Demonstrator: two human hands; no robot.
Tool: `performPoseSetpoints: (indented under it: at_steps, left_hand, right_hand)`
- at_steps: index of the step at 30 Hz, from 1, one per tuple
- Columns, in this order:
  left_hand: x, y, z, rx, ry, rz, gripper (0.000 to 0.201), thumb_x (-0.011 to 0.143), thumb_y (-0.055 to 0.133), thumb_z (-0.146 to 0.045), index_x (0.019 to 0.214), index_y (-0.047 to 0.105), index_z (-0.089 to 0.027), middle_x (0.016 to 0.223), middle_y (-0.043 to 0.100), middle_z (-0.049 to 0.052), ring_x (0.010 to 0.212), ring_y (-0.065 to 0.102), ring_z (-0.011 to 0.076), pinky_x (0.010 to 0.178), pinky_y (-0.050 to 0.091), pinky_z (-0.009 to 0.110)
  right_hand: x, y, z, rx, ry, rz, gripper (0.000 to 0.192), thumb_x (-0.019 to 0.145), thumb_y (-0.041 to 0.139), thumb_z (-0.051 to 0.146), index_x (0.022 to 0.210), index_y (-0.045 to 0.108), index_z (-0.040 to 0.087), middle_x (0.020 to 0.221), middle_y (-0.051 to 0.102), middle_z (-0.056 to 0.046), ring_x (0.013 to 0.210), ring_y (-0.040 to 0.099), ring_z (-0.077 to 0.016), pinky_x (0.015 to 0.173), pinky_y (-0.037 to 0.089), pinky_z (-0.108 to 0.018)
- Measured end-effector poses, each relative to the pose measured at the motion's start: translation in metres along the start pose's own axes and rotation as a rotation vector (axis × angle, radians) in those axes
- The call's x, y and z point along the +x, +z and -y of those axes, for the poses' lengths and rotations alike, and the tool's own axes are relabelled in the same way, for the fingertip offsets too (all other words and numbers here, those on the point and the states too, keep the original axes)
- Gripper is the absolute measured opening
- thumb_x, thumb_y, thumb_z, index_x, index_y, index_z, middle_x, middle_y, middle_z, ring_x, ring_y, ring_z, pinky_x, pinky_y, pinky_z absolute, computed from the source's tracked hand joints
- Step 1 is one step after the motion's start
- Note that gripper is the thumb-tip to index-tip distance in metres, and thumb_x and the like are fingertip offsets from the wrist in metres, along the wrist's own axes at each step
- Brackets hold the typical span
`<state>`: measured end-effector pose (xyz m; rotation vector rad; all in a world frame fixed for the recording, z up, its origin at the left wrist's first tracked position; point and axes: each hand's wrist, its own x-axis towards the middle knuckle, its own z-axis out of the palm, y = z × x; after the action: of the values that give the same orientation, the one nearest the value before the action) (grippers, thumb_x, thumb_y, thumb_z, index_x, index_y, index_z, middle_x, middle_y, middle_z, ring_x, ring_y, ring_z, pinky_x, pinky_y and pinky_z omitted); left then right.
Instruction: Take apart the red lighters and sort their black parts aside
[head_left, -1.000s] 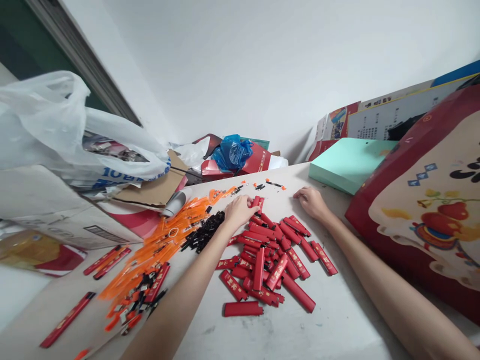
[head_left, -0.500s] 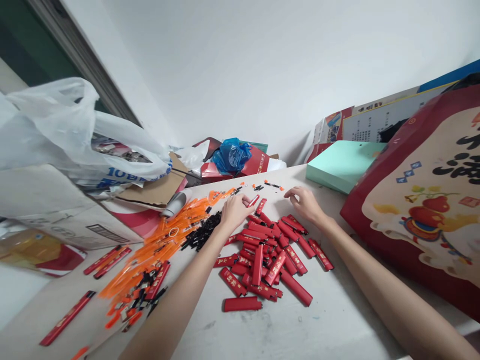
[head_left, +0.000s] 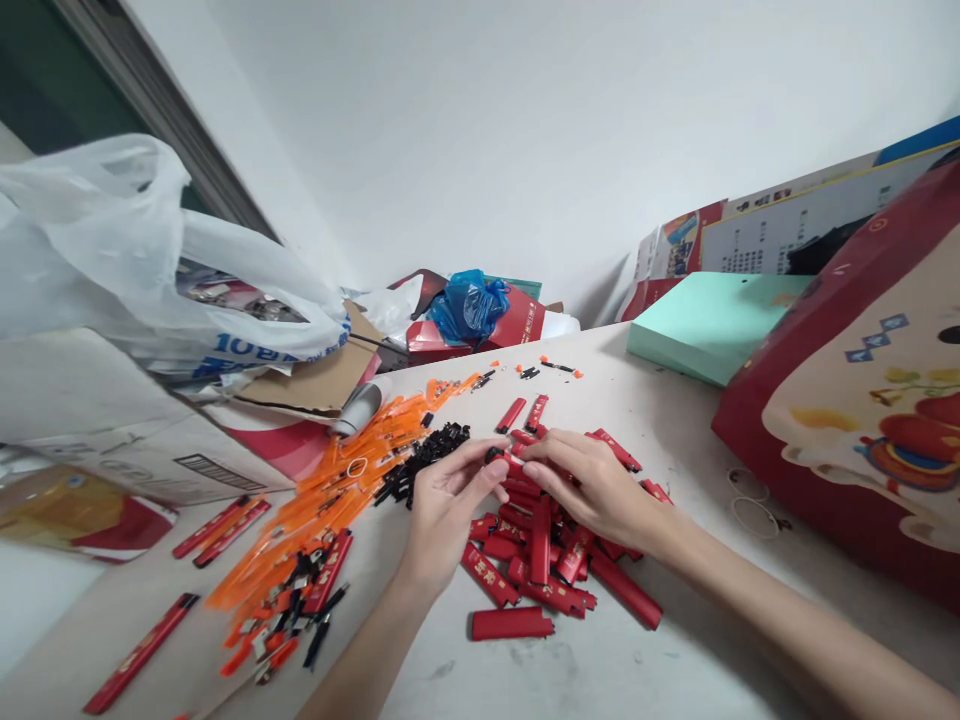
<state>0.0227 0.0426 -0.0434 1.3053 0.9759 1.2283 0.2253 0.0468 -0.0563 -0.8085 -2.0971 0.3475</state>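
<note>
Casings (head_left: 541,541) on table (head_left: 600,685), carton (head_left: 112,400) left, box (head_left: 701,325) right

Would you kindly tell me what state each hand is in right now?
Left hand: closed, pinching a small black piece.
Right hand: closed, holding a red case, partly hidden by fingers.

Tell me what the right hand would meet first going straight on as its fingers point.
Most likely the slim, red, apparently plastic oblong piece that the right hand seems to pinch; then, beyond it, the left hand, though depth between them is unclear.
</note>
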Motion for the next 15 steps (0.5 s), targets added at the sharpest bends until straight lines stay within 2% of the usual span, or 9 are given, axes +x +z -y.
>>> performPoseSetpoints:
  at_steps: [3,6,10,15]
  left_hand:
    - [-0.008,-0.004,0.005,-0.170,-0.070,0.005,0.024,0.085,0.079,-0.033,0.106,0.079,-0.021,0.087,0.071,0.002,0.067,0.060,0.0068,0.066,0.054,0.017]
    - [-0.013,-0.008,0.005,-0.211,-0.076,0.049,0.023,0.087,0.077,-0.032,0.107,0.078,-0.021,0.093,0.072,0.004,0.074,0.064,0.0090,0.070,0.056,0.018]
    - [-0.016,-0.013,-0.007,-0.011,-0.003,0.119,0.021,0.091,0.071,-0.029,0.110,0.075,-0.020,0.104,0.070,0.006,0.085,0.069,0.0152,0.076,0.062,0.025]
    - [-0.016,-0.016,-0.017,0.290,0.087,0.104,0.022,0.095,0.064,-0.031,0.112,0.071,-0.019,0.105,0.070,0.007,0.089,0.072,0.0192,0.073,0.063,0.027]
  right_hand:
    - [-0.004,0.006,0.010,-0.049,-0.047,0.053,0.025,0.108,0.046,0.035,0.105,0.064,0.018,0.092,0.069,-0.006,0.083,0.062,-0.0181,0.076,0.047,-0.032]
    - [-0.010,0.012,0.020,-0.073,-0.023,0.034,0.026,0.108,0.044,0.035,0.110,0.061,0.016,0.095,0.070,-0.008,0.083,0.063,-0.0196,0.075,0.049,-0.034]
    - [-0.012,0.018,0.022,-0.063,0.033,-0.021,0.028,0.109,0.037,0.028,0.125,0.057,0.015,0.100,0.069,-0.009,0.084,0.064,-0.0194,0.074,0.052,-0.033]
    - [-0.010,0.018,0.017,-0.124,0.074,-0.013,0.035,0.110,0.035,0.028,0.137,0.055,0.018,0.110,0.065,-0.012,0.090,0.063,-0.0203,0.075,0.055,-0.033]
